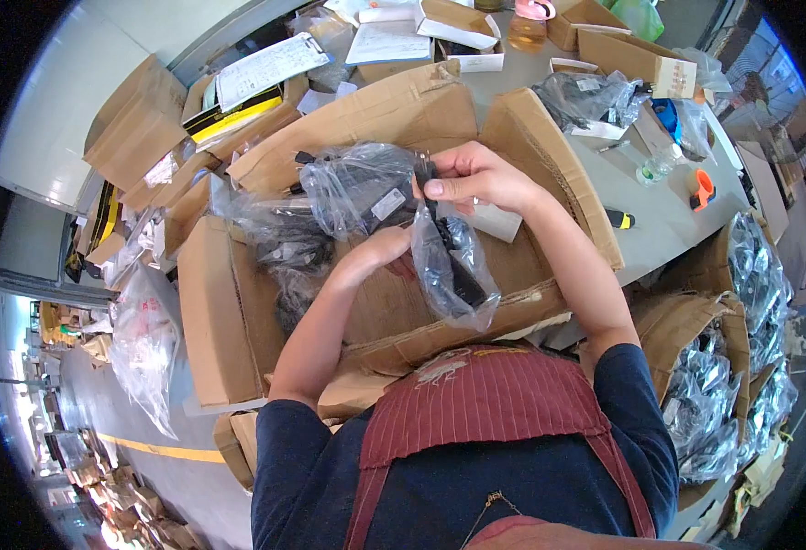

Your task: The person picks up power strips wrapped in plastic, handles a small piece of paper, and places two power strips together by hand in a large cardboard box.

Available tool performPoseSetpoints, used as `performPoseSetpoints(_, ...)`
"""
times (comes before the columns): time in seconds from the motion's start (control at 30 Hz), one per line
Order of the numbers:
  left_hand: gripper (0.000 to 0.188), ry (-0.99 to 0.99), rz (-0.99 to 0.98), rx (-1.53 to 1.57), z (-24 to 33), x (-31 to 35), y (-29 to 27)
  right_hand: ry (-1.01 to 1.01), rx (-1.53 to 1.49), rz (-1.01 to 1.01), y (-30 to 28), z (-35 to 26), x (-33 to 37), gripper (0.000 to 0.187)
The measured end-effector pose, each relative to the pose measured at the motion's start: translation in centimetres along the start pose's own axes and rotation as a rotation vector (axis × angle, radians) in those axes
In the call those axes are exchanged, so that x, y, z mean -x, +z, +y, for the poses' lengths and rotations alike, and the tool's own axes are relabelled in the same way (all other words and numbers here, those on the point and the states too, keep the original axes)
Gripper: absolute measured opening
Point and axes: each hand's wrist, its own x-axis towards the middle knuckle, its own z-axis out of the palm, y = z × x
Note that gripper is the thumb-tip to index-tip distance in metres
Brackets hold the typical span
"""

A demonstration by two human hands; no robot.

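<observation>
A large open cardboard box [215, 307] stands before me, with clear plastic bags of dark parts inside. Over its middle, my right hand [485, 179] pinches the upper end of a clear plastic bag with a black part in it [458, 275], which hangs down between my hands. My left hand [386, 249] grips the same bag from the left, its fingertips partly hidden. Just beyond the left hand is another bagged dark part [353, 188] with a white label. More bagged parts [279, 225] lie along the box's left side.
On the grey table [646, 243] are a clipboard [270, 69], a bagged bundle [591, 99], a clear bottle [660, 163], an orange tape dispenser [701, 188] and a yellow-black tool [620, 218]. Cartons of bagged parts [701, 394] stand at right; a plastic bag [146, 339] hangs at left.
</observation>
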Motion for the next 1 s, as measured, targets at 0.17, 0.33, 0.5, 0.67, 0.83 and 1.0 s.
performPoseSetpoints(0.17, 0.044, -0.001, 0.387, -0.887, 5.7, 3.4, 0.8, -0.028, -0.097, -0.217, 0.7, -0.5, 0.3, 0.031)
performPoseSetpoints(0.33, 0.034, 0.247, -0.013, 0.028, 8.7, 5.7, 1.4, -0.039, -0.366, -0.28, 0.6, 0.3, 0.2, 0.035)
performPoseSetpoints(0.5, 0.036, 0.299, -0.175, 0.192, 10.0, 6.9, 2.1, -0.013, -0.452, -0.209, 0.0, -0.3, 0.1, 0.055)
performPoseSetpoints(0.67, 0.031, 0.344, -0.198, 0.26, 10.1, 6.9, 2.6, -0.045, -0.577, -0.179, -0.4, -0.3, 0.4, 0.056)
performPoseSetpoints(0.83, 0.027, 0.36, -0.052, 0.226, 10.7, 7.4, 3.4, -0.044, -0.505, -0.125, -0.5, -1.1, 0.7, 0.054)
performPoseSetpoints(1.0, 0.031, 0.42, 0.097, 0.182, 10.1, 7.2, 2.9, -0.127, -0.436, -0.045, -1.3, -1.1, 0.3, 0.047)
